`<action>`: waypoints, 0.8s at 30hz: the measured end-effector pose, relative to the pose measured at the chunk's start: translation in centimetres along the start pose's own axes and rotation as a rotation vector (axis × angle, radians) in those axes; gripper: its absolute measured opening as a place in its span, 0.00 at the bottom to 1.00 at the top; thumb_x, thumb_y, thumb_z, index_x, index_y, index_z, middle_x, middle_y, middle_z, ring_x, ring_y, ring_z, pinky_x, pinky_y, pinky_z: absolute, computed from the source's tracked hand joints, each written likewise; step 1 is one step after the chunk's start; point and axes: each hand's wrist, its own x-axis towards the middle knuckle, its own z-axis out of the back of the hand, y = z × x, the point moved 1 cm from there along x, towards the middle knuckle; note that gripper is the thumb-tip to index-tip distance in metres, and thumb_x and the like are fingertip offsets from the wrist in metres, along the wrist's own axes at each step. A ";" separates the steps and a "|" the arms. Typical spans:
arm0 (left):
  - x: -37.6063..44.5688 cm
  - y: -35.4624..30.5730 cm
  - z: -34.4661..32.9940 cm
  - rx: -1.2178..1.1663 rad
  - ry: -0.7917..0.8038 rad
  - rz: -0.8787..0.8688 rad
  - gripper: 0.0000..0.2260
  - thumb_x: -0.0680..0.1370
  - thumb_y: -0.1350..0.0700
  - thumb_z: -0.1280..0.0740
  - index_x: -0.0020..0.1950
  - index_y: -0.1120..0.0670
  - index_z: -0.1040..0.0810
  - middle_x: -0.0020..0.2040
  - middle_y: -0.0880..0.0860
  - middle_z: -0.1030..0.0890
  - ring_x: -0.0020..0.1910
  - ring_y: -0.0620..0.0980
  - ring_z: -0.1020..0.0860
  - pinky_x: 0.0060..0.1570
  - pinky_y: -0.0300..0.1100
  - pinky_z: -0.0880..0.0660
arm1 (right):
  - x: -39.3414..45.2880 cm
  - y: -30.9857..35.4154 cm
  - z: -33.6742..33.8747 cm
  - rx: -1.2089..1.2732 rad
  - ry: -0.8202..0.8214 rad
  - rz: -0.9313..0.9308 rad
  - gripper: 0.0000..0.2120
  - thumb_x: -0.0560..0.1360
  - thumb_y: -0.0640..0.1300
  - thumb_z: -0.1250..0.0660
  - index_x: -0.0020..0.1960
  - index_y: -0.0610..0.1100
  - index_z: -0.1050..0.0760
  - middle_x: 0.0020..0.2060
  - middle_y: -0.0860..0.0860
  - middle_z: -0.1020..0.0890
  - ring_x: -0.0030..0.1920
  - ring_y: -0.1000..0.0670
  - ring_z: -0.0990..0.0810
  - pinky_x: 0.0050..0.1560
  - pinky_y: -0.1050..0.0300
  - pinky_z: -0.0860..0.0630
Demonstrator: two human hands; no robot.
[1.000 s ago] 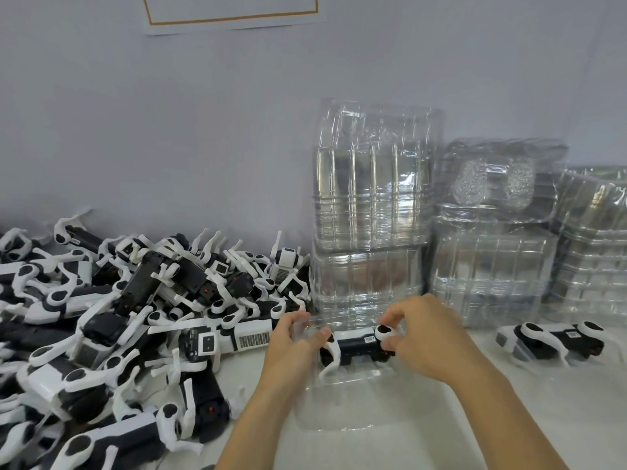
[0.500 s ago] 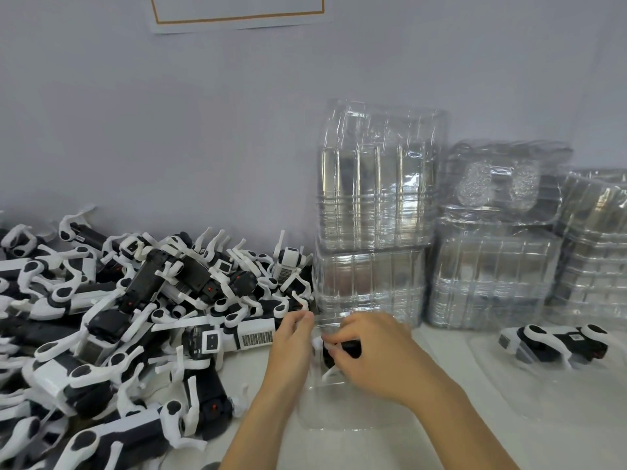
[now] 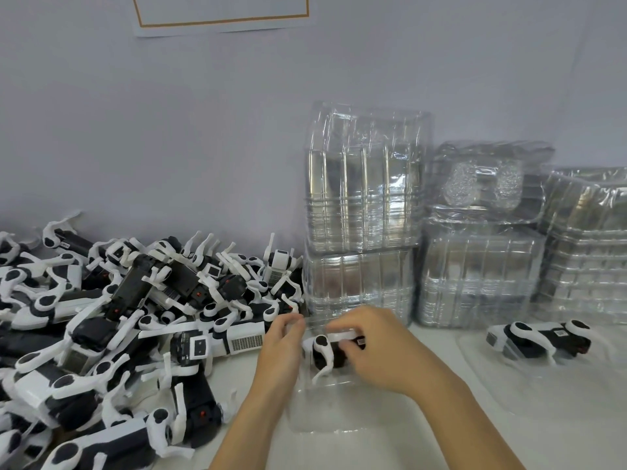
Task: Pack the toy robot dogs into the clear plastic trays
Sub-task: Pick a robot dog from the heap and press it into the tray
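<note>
toy dog: I see a small black body with white legs and black joint discs [image 3: 327, 351], lying on its side in the near clear tray [image 3: 325, 412], up at the tray's far end
right hand: my right hand [image 3: 376, 351] is curled over the dog's top, its grip closed on the body, fingertips on the white back strip
left hand: my left hand [image 3: 283, 337] sits at the tray's far left corner, fingers bent in a narrow grip; they look to pinch the tray rim, though the clear plastic makes that hard to tell
second tray: another clear tray [image 3: 543, 385] lies flat to the right, well apart, with a packed dog [image 3: 539, 339] on its side in it
loose dogs: a heap of black-and-white dogs [image 3: 118, 327] fills the left of the bench, its edge just beside my left wrist
tray stacks: tall stacks of empty clear trays [image 3: 366, 215] stand against the wall, just behind my hands
open room: bare white bench [image 3: 424, 435] between the two trays and toward the near edge; tight on the left and behind
</note>
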 end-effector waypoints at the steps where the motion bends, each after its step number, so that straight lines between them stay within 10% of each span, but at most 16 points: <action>1: 0.0 0.0 0.0 0.001 0.002 0.003 0.06 0.83 0.54 0.37 0.56 0.47 0.21 0.59 0.47 0.21 0.57 0.41 0.24 0.46 0.35 0.32 | 0.0 -0.6 0.6 -0.011 -0.048 -0.048 0.13 0.79 0.43 0.35 0.57 0.57 0.18 0.56 0.60 0.20 0.62 0.54 0.26 0.69 0.49 0.30; 8: -0.1 -0.1 0.1 0.040 0.011 0.008 0.08 0.83 0.56 0.38 0.58 0.46 0.22 0.62 0.46 0.22 0.56 0.36 0.27 0.43 0.32 0.33 | -0.5 -4.4 2.4 0.008 -0.131 -0.263 0.09 0.74 0.48 0.25 0.54 0.58 0.16 0.44 0.60 0.18 0.55 0.53 0.23 0.66 0.47 0.29; 16: -0.4 -0.2 0.0 0.036 0.029 0.013 0.10 0.84 0.58 0.39 0.57 0.45 0.23 0.65 0.45 0.23 0.55 0.33 0.27 0.44 0.31 0.33 | 0.0 -5.3 0.9 0.099 -0.208 -0.254 0.09 0.75 0.41 0.26 0.54 0.51 0.15 0.45 0.57 0.18 0.43 0.63 0.23 0.35 0.74 0.34; 24: -0.6 -0.4 0.2 0.083 0.086 -0.013 0.13 0.80 0.58 0.32 0.63 0.48 0.25 0.63 0.41 0.23 0.55 0.30 0.27 0.48 0.31 0.32 | -0.7 -5.3 1.4 0.246 -0.295 -0.188 0.07 0.73 0.44 0.24 0.48 0.56 0.16 0.45 0.60 0.20 0.46 0.67 0.25 0.42 0.76 0.31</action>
